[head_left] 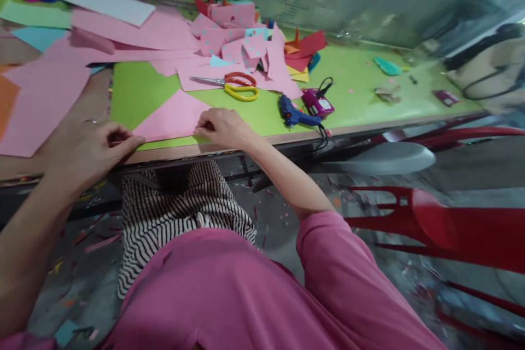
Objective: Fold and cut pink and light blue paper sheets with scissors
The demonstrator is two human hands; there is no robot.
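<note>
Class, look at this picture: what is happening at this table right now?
A person in a pink top sits at a craft table covered in green. Both hands press on a pink paper triangle near the table's front edge: the left hand at its left corner, the right hand at its lower right edge. Behind it lie scissors with orange and yellow handles, a blue glue gun and a heap of pink paper.
</note>
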